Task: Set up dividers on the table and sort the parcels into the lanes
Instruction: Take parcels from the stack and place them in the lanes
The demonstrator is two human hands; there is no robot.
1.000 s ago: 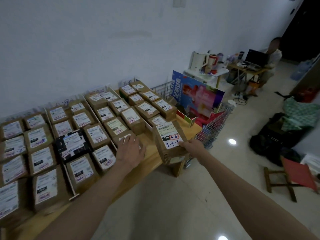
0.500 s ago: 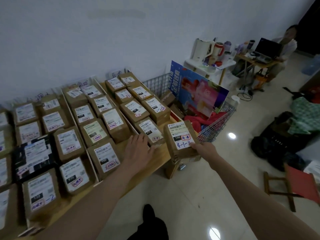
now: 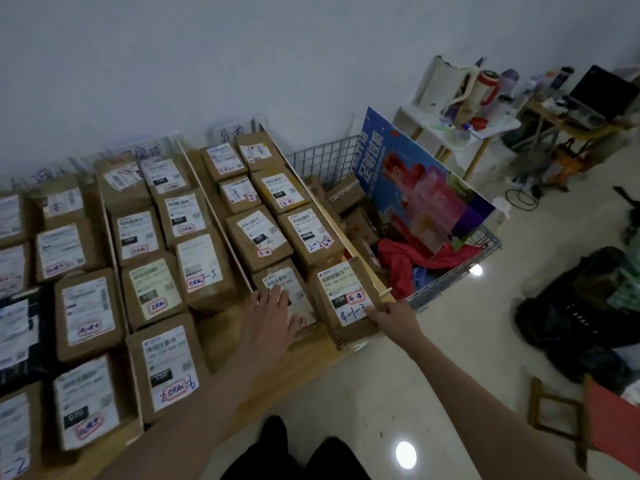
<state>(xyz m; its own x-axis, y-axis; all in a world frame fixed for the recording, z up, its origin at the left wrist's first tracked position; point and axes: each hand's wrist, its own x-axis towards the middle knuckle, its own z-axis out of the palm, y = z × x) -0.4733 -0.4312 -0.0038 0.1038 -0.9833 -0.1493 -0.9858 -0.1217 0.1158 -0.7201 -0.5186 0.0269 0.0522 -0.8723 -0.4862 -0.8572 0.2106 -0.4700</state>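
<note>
Head view. Wooden desk (image 3: 242,344) against a white wall, covered with brown cardboard parcels in lanes, thin white dividers (image 3: 207,199) between the lanes. At the right end of the desk, the parcel marked "4-1-3" (image 3: 344,299), its right side close to the desk edge, its near end seemingly over the front edge, just beside a neighbour parcel (image 3: 282,289) in the same lane. Right hand (image 3: 393,318) gripping the near right corner of the marked parcel, thumb on the top face near the handwriting, other fingers hidden below. Left hand (image 3: 268,320) spread flat, fingers straight, resting on the neighbour parcel, pinching nothing. Beyond the desk edge, a wire cart (image 3: 325,159) with more cartons, a red cloth and a blue poster board (image 3: 419,188).

Judged from the look: a small stiff carton, probably light, since one hand holds it by a corner. Paper label and tape likely smooth, so some slipping possible. Better hold across the two long sides or under the bottom, not on one corner. Contents unknown, therefore gentle setting down advised.
</note>
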